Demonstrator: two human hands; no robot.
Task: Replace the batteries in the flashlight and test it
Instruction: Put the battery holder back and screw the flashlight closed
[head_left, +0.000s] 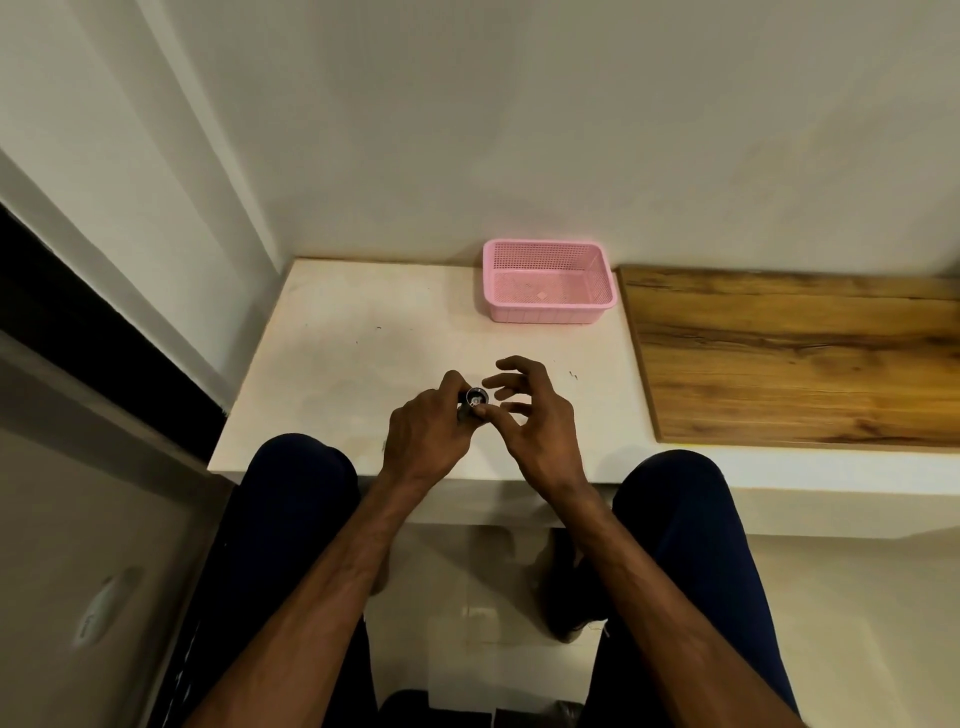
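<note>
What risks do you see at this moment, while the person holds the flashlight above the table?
1. The small black flashlight is gripped only by the left hand; the right hand is open, so it may slip.
2. It is held above the white table, near the edge, so loose parts might roll to the floor rather than into the pink plastic basket.

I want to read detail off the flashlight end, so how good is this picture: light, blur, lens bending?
Head view: dim, warm light; the flashlight is tiny and soft between the left hand and right hand, its end unreadable; wide-angle bending curves the table edges; the pink basket is fairly sharp.
</note>
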